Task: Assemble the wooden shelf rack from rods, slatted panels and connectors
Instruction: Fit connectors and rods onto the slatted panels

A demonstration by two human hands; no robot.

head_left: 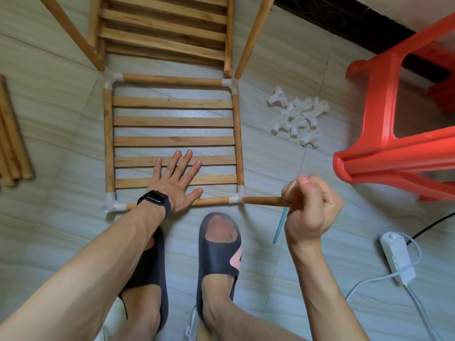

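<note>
A slatted panel (172, 121) lies flat on the floor, framed by rods and white corner connectors (236, 196). My left hand (176, 177) presses flat on its near slats and front rod, fingers spread. My right hand (311, 205) grips a wooden rod (261, 201) whose tip meets the near right connector. Two rods (253, 35) rise from the far corners, and a second slatted panel (165, 28) sits behind them.
A pile of white connectors (298, 116) lies right of the panel. A red plastic stool (398, 114) stands at the right. Spare rods (12, 134) lie at the left edge. A teal tool (280, 227) and a power strip (396, 257) are on the floor near my sandalled feet.
</note>
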